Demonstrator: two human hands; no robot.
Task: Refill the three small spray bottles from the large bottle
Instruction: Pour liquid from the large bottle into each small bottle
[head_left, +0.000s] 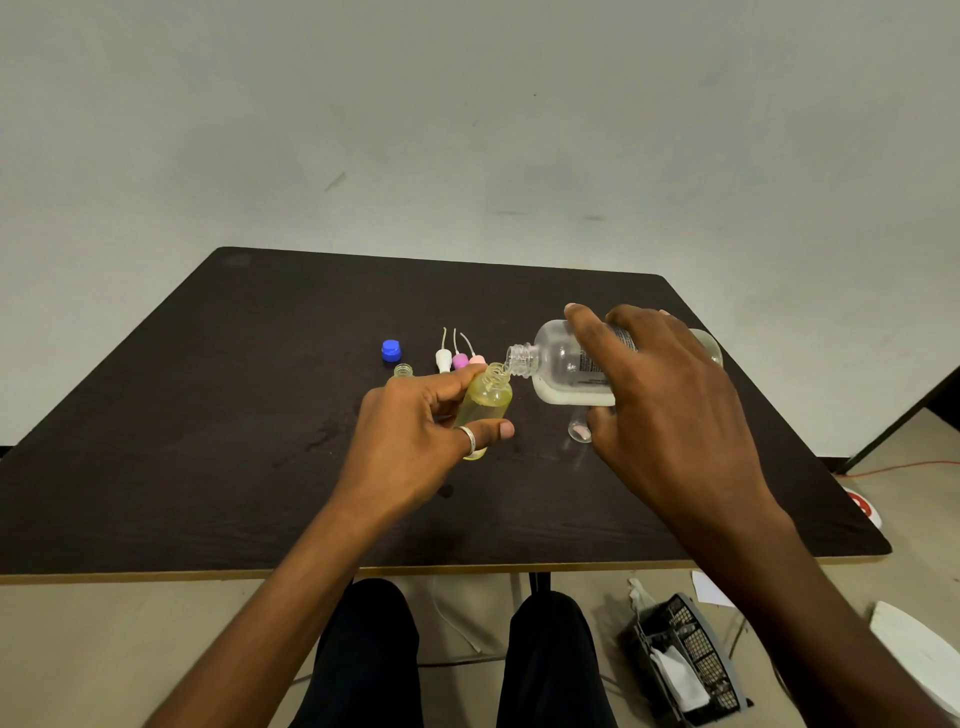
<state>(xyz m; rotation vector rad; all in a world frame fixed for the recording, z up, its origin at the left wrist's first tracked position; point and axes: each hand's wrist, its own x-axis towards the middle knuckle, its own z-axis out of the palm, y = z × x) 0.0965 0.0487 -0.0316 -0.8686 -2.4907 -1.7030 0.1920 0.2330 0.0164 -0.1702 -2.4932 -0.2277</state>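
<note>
My left hand (415, 431) grips a small yellowish spray bottle (485, 402), uncapped and tilted toward the right. My right hand (660, 395) holds the large clear bottle (561, 364) on its side, with a little whitish liquid pooled along its lower wall. The large bottle's open neck touches the small bottle's mouth. A second small bottle (403, 370) stands behind my left hand, mostly hidden. A third small bottle (579, 428) with a pink base lies on the table under my right hand. Three spray heads (460, 356), white, purple and pink, lie behind the bottles.
A blue cap (390, 351) sits on the dark table (208, 441) at the back left. Wet spots mark the table near my left hand. A black mesh basket (691, 660) stands on the floor at the right, beside my knees.
</note>
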